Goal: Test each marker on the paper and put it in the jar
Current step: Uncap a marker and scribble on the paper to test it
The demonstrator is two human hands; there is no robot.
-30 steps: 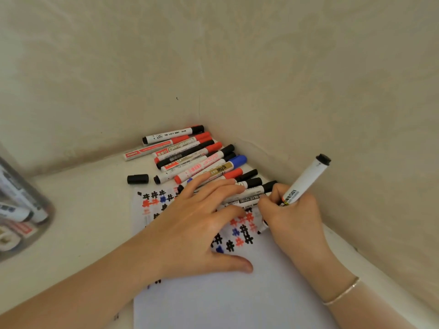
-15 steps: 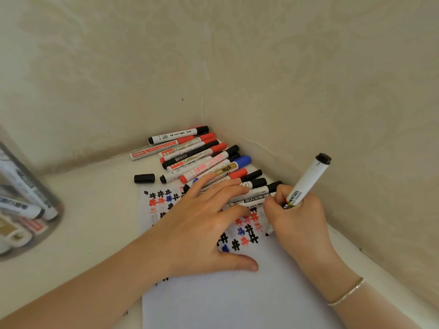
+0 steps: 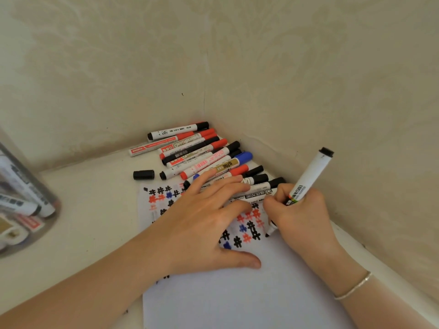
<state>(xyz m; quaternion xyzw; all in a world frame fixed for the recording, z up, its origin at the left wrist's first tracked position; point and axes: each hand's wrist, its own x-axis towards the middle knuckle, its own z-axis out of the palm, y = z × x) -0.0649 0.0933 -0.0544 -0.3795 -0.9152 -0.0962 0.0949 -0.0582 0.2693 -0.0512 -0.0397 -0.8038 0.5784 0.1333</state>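
Right grip: the right hand clenches a white marker, fingers curled round its barrel, black tip down on the paper beside the newest black hash mark; against half a second back the tip sits a touch lower on the sheet.
Left grip: the left hand is released, fingers spread flat and pressing the paper, thumb stretched toward the right; its pose matches the earlier frames.
Bracelet: a thin silver band circles the right wrist.
Paper: white sheet on the desk, upper part covered in black, red and blue hash marks.
Jar: clear jar at the left edge, well apart from the hands, tested markers inside; more of it shows now than a second ago.
Loose cap: black cap on the desk, just left of the pile.
Pile: untested markers lie side by side in the corner, the nearest ones under the left fingertips.
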